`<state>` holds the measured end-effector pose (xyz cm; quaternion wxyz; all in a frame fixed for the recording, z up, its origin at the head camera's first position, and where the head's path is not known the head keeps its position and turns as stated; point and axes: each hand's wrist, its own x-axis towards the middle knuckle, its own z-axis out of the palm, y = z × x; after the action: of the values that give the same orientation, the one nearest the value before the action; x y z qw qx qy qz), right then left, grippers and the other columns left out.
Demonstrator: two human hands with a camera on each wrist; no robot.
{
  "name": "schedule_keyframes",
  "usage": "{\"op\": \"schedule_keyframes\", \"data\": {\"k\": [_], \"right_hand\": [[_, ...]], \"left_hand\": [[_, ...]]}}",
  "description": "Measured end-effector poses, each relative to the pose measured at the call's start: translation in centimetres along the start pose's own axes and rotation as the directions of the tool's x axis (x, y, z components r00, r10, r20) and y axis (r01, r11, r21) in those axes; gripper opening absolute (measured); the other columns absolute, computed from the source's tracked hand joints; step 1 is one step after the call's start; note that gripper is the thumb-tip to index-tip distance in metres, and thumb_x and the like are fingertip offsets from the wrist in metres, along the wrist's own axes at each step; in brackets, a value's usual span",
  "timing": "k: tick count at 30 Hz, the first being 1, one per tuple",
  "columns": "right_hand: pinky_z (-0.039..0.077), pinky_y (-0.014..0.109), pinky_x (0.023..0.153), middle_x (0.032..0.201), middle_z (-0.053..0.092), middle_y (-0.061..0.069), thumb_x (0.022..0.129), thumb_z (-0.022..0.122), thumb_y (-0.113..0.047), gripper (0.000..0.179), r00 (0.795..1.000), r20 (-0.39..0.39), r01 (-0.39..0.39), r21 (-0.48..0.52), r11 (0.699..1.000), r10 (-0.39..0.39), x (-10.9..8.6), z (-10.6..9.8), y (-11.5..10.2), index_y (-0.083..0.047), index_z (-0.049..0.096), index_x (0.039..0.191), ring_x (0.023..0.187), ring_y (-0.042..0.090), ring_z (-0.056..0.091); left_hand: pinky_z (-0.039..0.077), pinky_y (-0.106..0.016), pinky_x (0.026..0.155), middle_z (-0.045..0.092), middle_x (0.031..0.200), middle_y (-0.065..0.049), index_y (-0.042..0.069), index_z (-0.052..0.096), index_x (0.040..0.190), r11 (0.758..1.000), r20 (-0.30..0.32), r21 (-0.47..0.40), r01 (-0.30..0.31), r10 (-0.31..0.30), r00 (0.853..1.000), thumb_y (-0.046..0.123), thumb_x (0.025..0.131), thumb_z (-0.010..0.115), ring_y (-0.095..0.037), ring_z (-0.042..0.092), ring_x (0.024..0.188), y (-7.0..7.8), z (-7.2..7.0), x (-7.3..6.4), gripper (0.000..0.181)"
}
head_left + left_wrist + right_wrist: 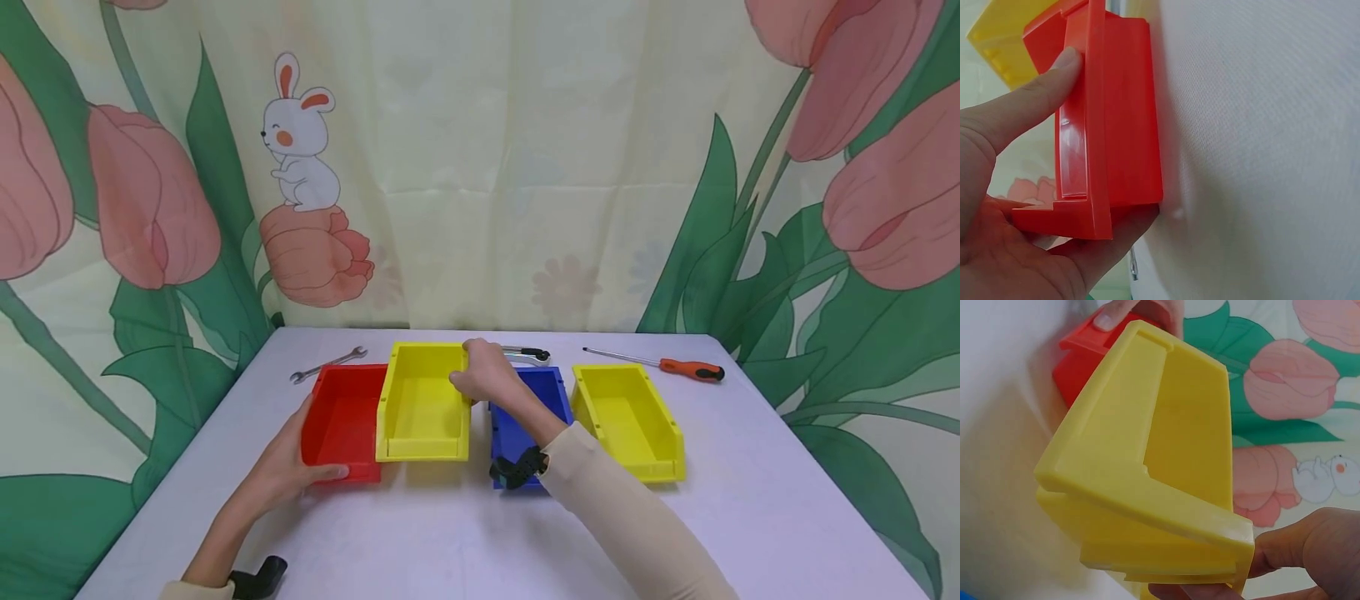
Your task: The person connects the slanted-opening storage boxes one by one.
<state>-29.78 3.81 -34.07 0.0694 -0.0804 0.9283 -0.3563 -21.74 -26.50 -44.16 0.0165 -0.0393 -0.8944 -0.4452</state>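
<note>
Left fingers grip the red bin, right fingers a raised yellow bin, apparently unplaced; blue bin is down.

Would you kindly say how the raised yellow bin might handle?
The raised yellow bin is probably stiff, since it shows no sag while held up. It is likely light for its size, being hollow and empty. It may tip, as the right grip holds it by one side.
</note>
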Motion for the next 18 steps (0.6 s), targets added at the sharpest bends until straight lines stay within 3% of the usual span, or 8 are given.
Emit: {"op": "schedule_keyframes", "data": {"k": [5,10,18], "right_hand": [[0.068,0.035,0.07,0.131,0.066,0.023,0.097,0.07,-0.009,0.062,1.0,-0.003,-0.001,0.015,1.0,0.001,-0.11,-0.04,-0.04,0.003,0.048,0.154,0.091,0.028,0.073],[0.067,0.033,0.067,0.128,0.067,0.024,0.096,0.07,-0.008,0.063,1.0,-0.01,0.016,0.011,1.0,-0.016,-0.1,-0.13,-0.24,0.003,0.048,0.154,0.086,0.027,0.073],[0.067,0.034,0.068,0.128,0.067,0.024,0.097,0.069,-0.009,0.061,1.0,-0.008,-0.002,-0.002,1.0,0.002,-0.12,-0.05,-0.05,0.004,0.049,0.153,0.084,0.026,0.073]], "left_hand": [[0.067,-0.047,0.087,0.041,0.161,-0.016,0.019,0.016,0.17,1.0,0.001,-0.002,-0.005,0.005,1.0,0.028,0.066,0.101,-0.043,0.046,0.14,0.09,0.02,-0.18,0.135],[0.068,-0.047,0.086,0.042,0.16,-0.016,0.019,0.019,0.169,0.999,-0.007,-0.01,-0.034,0.034,0.999,0.027,0.066,0.101,-0.042,0.046,0.14,0.14,-0.04,-0.15,0.132],[0.067,-0.047,0.087,0.041,0.161,-0.017,0.019,0.017,0.169,1.0,0.004,-0.006,-0.005,0.005,1.0,0.026,0.066,0.101,-0.043,0.045,0.141,0.28,-0.08,-0.18,0.134]]}}
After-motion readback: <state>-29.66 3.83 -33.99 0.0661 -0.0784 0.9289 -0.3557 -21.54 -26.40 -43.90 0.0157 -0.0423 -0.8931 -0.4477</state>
